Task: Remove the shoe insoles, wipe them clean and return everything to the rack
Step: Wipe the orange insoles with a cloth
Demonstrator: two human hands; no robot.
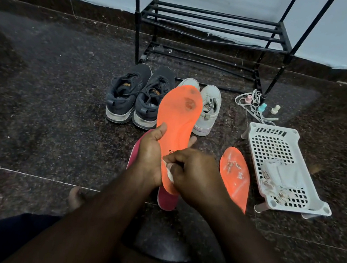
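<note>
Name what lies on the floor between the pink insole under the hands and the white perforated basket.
In the head view, a second orange insole, speckled with whitish bits, lies between the pink insole and the white basket.

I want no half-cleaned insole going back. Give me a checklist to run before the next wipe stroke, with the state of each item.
1. Insole held firmly: the left hand grips the raised orange insole at its heel half. Ok.
2. Wipe in hand: the right hand pinches a small white wipe against the insole's heel. Ok.
3. Toe area clean: dark smudges show near the toe. Not ok.
4. Second orange insole on the floor clean: white flecks lie on it. Not ok.
5. Pink insole under the hands clean: mostly hidden. Cannot tell.
6. Rack free for the return: the visible shelves hold nothing. Ok.
</note>
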